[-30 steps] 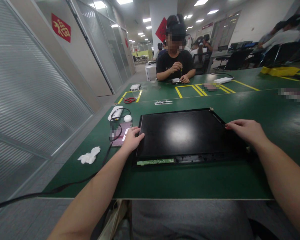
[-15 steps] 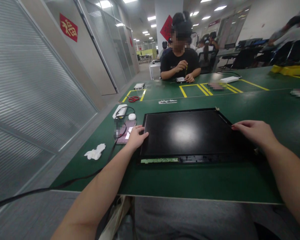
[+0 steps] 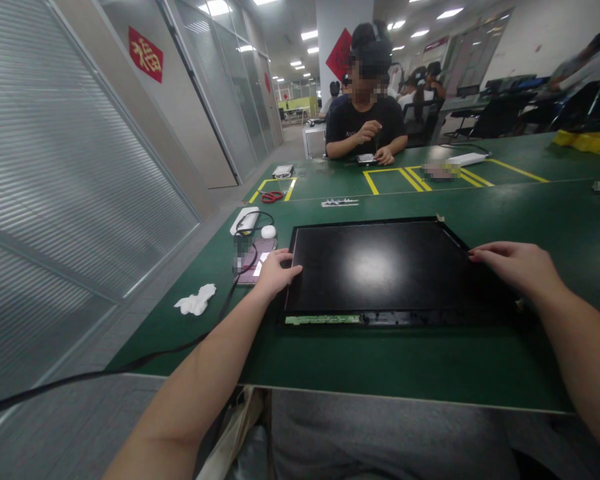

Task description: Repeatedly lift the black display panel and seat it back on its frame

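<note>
A black display panel [image 3: 375, 267] lies face up on the green table in front of me. A narrow green circuit board [image 3: 323, 320] runs along the left part of its near edge. My left hand [image 3: 279, 272] grips the panel's left edge, thumb on top and fingers at the outer side. At the right edge, my right hand [image 3: 517, 267] pinches the frame between thumb and fingertips. Small light tabs stick out at the panel's far right and near right corners.
Left of the panel are a phone [image 3: 253, 263], a small white case [image 3: 269, 231], a white power bank [image 3: 245, 221], a black cable and crumpled tissue [image 3: 196, 300]. Beyond lie red-handled scissors [image 3: 272, 197] and small parts [image 3: 340, 202]. A person [image 3: 367, 127] sits opposite, handling a small device.
The whole view has shifted slightly, so everything appears a little further right. Both hands keep their hold on the panel's side edges. The person opposite has moved a hand slightly.
</note>
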Motion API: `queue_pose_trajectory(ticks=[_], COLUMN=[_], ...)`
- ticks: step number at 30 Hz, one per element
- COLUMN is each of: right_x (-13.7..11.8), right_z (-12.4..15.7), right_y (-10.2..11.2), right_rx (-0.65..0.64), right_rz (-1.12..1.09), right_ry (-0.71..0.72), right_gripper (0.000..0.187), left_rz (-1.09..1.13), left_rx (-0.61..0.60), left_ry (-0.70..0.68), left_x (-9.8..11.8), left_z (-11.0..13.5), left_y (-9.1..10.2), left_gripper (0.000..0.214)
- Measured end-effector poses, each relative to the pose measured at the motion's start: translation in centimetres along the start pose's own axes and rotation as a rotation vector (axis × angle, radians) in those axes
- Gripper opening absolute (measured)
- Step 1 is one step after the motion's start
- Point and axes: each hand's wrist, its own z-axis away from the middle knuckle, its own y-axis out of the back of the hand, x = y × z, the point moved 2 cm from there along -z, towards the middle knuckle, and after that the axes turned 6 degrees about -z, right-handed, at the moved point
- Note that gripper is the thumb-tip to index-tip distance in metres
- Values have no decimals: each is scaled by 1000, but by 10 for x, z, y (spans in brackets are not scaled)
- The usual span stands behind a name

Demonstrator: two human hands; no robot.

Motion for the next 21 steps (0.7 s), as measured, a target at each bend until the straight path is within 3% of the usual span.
queue_pose_trajectory(ticks=[21], right_x=[3], right_z=[-2], right_y=[-1], right_rx=[18], right_rz=[27], right_ry=[-7], right_gripper=[26], left_rz=[-22], left_rx=[-36], left_ry=[-30], left_x=[-2], left_z=[1], left_y=[2], left_gripper=[38])
